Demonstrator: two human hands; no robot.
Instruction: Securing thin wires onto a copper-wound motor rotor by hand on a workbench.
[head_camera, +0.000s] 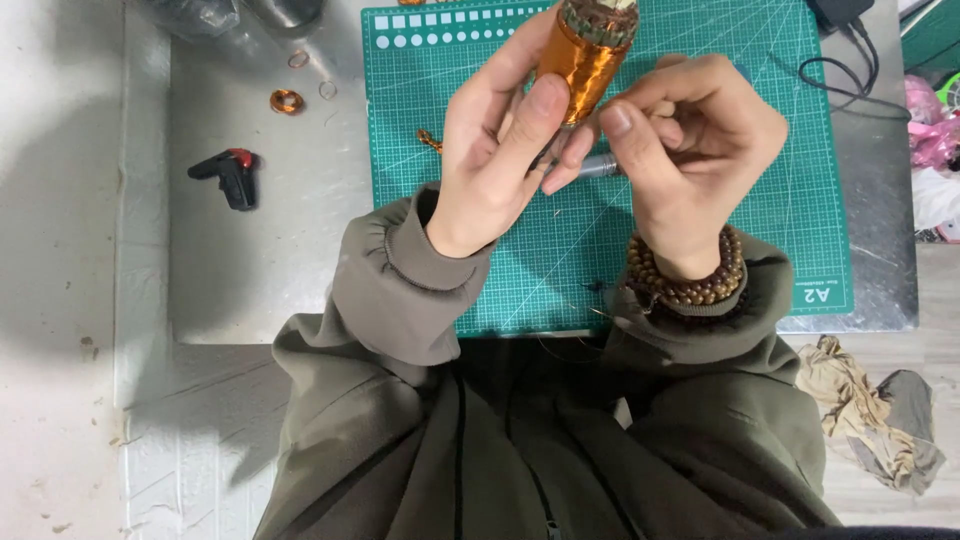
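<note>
My left hand (500, 140) grips a cylinder wound with shiny copper wire (585, 60), held upright above a green cutting mat (760, 180). Its thumb presses the lower side of the winding. My right hand (690, 150) is curled close against the cylinder's base, fingers pinched together. A grey pen-like metal tool (600, 166) pokes out between the two hands; the right hand seems to hold it. A brown bead bracelet (690, 275) wraps my right wrist.
The mat lies on a metal table top (260, 260). A black and red tool (230, 175) and a small copper wire coil (286, 100) lie to the left. A black cable (850, 70) runs at the right. Crumpled rags (870, 410) lie on the floor.
</note>
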